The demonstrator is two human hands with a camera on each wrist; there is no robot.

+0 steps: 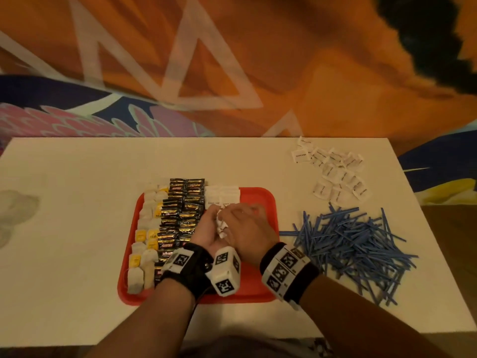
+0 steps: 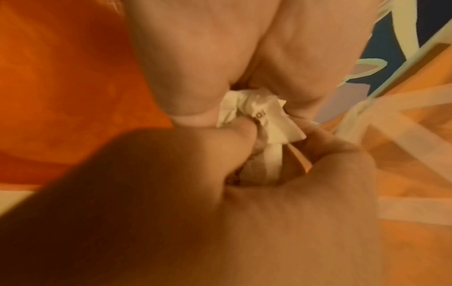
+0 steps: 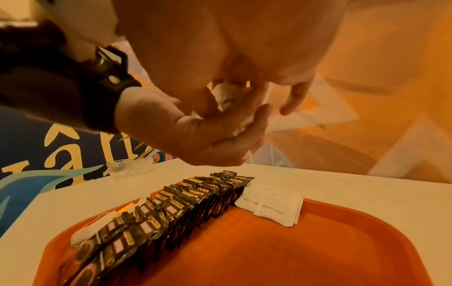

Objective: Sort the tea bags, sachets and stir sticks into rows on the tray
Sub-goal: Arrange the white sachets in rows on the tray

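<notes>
Over the red tray, both hands met above its bare right half: the left hand lay palm-up, cupped under a small bunch of white brown-sugar sachets, and the right hand curled its grip onto that bunch from above, thumb and fingers pinching one sachet out of it. The left wrist view showed the crumpled white paper caught between fingertips of both hands. On the tray, the tea bags ran down the left edge, two rows of black-and-gold sachets stood beside them, and a few brown-sugar sachets already lay flat at the far end, starting a third row. More white sachets sat loose on the counter to the far right, with the blue stir sticks heaped nearer, none of them on the tray. The step in hand looked like peeling single sachets off the bunch; it would go best by drawing only one free, flattening it, and laying it just below the last placed sachet, edges aligned with the black rows, overlapping evenly so the column stays straight.
</notes>
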